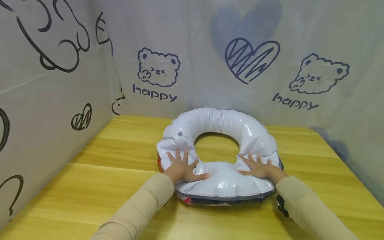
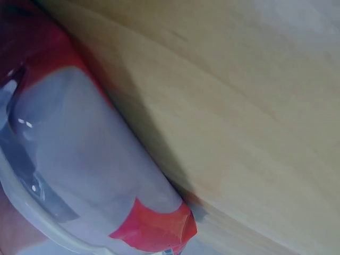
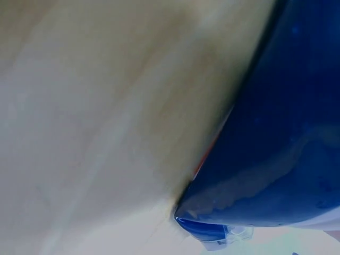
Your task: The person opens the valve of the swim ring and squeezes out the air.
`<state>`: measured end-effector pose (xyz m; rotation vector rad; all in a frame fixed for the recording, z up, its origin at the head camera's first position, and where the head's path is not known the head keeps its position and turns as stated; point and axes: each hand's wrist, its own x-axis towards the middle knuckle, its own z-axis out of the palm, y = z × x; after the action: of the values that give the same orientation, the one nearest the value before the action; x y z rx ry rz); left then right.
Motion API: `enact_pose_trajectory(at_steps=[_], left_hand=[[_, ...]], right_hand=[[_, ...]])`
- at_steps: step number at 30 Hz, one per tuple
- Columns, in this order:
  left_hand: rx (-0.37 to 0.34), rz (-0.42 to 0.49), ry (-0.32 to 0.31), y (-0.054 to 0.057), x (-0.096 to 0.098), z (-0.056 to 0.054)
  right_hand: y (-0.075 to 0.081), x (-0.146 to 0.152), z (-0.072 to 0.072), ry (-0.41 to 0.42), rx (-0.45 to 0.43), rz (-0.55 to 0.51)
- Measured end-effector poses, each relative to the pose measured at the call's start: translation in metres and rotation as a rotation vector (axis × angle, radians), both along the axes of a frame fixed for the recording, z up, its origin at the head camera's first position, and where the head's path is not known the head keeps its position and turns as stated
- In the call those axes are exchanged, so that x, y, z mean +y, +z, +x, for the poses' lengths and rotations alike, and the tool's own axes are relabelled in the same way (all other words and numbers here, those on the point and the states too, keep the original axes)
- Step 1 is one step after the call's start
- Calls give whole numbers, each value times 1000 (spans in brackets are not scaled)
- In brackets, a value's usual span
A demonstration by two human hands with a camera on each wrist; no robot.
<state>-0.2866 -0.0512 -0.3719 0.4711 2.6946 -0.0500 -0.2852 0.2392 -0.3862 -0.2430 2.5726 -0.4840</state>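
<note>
An inflated swim ring point(image 1: 222, 118) lies flat on the wooden table, its glossy white face up and a small valve showing at the upper left. My left hand point(image 1: 183, 168) presses on its near left part with fingers spread. On the near right part my right hand point(image 1: 258, 168) presses down the same way, and the vinyl dents and creases under both palms. The left wrist view shows the ring's printed side point(image 2: 79, 143) in red and pale grey. In the right wrist view the side of the ring point(image 3: 276, 149) is dark blue.
The yellow wood-grain table point(image 1: 114, 153) extends around the ring. Behind it hangs a white cloth wall point(image 1: 198, 83) with drawn bears, hearts and the word "happy". Another drawn-on cloth panel point(image 1: 54, 100) closes the left side.
</note>
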Motion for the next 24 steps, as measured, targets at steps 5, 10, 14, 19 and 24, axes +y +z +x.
enact_pose_trajectory(at_steps=[5,10,14,19,24], left_hand=[[20,-6,-7,-1,1,3],[50,27,-15,-9,-2,6],[81,65,-19,-16,-5,8],[112,99,-21,-22,-7,7],[156,127,-32,-23,-7,8]], right_hand=[[-1,3,3,6,39,20],[-2,4,8,28,110,25],[-3,3,13,32,179,18],[-5,2,17,10,254,5],[-11,6,23,-1,384,2]])
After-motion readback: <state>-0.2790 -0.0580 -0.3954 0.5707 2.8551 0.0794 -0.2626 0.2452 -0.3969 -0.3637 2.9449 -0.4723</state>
